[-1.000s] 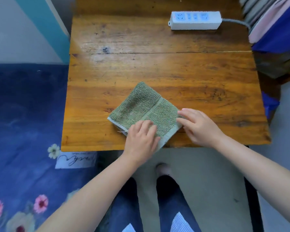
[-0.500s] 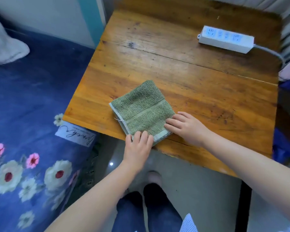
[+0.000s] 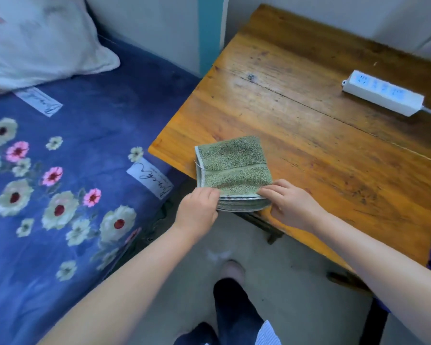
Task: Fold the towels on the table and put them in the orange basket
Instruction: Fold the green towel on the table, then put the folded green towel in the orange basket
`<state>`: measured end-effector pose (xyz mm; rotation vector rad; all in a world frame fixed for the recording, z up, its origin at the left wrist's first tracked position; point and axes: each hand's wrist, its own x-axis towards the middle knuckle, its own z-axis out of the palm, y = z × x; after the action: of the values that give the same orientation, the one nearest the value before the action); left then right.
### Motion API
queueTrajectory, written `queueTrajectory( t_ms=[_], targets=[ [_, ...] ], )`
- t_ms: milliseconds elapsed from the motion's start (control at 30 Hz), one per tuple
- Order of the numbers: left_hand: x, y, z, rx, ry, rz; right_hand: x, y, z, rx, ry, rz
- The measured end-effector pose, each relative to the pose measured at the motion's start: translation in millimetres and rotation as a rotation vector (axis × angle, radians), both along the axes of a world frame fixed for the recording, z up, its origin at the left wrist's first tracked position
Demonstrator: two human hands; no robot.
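Left hand (image 3: 197, 210) and right hand (image 3: 292, 207) pinch the folded green towel (image 3: 233, 168) at the table's (image 3: 321, 150) near edge. Script on the bedspread label (image 3: 149, 179) is unreadable.

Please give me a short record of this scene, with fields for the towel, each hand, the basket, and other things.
towel: green towel, folded into a square, lying at the table near corner, its near edge hanging past the table's edge
left hand: left hand grips the towel's near left corner
right hand: right hand grips the towel's near right corner
basket: not in view
other: white power strip on the table; bed with blue flowered blanket and pillow
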<state>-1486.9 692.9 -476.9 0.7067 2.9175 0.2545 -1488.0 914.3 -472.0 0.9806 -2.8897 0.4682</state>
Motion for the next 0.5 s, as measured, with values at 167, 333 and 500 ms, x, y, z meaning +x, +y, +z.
queueTrajectory(
  t_ms=[167, 333, 500],
  targets=[
    [40, -89, 25, 0.262, -0.153, 0.418, 11, -86, 37, -0.127, -0.146, 0.038],
    [110, -189, 63, 0.298, -0.095, 0.655, 42, -199, 70, -0.279, -0.315, 0.038],
    [215, -303, 101, 0.328, -0.043, 0.841, 105, -325, 96, -0.308, -0.486, 0.158]
  ],
)
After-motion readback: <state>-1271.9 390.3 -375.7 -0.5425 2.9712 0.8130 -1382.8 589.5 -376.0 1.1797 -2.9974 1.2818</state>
